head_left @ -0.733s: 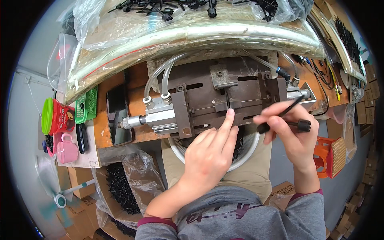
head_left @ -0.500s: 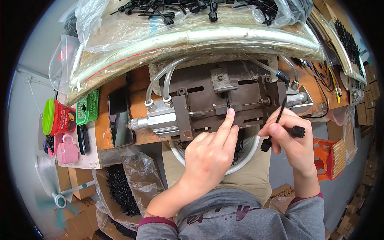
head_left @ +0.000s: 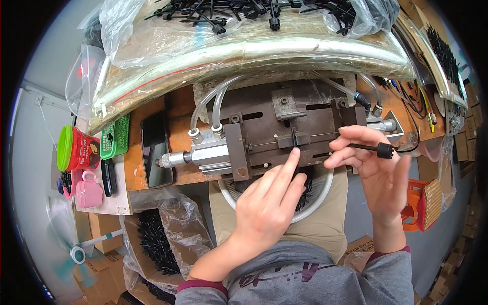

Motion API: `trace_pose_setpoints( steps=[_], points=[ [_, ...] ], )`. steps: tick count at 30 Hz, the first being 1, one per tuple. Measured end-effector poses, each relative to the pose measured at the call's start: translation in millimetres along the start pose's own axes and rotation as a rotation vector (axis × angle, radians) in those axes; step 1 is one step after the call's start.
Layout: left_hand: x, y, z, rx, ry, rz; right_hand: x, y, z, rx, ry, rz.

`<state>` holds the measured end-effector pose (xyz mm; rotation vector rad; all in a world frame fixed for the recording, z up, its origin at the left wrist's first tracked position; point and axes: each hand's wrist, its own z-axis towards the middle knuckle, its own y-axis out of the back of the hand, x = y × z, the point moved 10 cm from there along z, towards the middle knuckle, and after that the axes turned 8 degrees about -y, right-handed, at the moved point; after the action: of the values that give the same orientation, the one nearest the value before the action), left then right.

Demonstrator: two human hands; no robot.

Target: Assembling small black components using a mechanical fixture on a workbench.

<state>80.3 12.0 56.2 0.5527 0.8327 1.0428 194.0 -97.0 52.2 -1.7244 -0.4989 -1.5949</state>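
My left hand (head_left: pixel 267 203) reaches over the metal fixture (head_left: pixel 264 127) with its index finger stretched out. That fingertip touches the lower end of a thin black piece (head_left: pixel 293 134), which stands in the small block at the fixture's middle. My right hand (head_left: pixel 378 178) is raised beside the fixture's right end. Between its fingers lies a black plastic rod with a knobbed, toothed head (head_left: pixel 385 150). The rod's thin stem points left and the head sticks out to the right; the fingers partly cover it.
Pneumatic cylinders with clear hoses flank the fixture, the left cylinder (head_left: pixel 208 155) nearest me. Above it, a plastic-wrapped ledge (head_left: pixel 244 53) carries many black rods. A round bin (head_left: pixel 325 188) sits at my lap. At left are a phone (head_left: pixel 155 147), a pink cup (head_left: pixel 89 190) and a green basket (head_left: pixel 119 134).
My right hand has turned and its fingers have spread. Two knobbed heads showed at it before; one shows now, its stem lying level. My left finger stays at the block.
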Motion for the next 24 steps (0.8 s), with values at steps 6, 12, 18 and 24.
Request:
trace_pose_setpoints(
  steps=[6, 12, 18, 24],
  points=[
    [1.6, -20.0, 6.4, 0.127, -0.032, 0.203, 14.0, -7.3, -8.2, -0.069, 0.011, -0.184],
    [2.7, -17.8, 13.9, 0.235, -0.038, 0.207, 26.2, -13.3, -16.2, 0.013, 0.189, -0.521],
    [33.5, 57.3, 78.7, -0.119, -0.068, 0.059, 14.5, -27.6, -24.5, -0.164, 0.436, -1.056],
    [138.5, 88.8, 147.6, -0.184, 0.086, 0.4, -18.3, -61.5, -19.2, -0.017, 0.529, -1.253]
  ],
)
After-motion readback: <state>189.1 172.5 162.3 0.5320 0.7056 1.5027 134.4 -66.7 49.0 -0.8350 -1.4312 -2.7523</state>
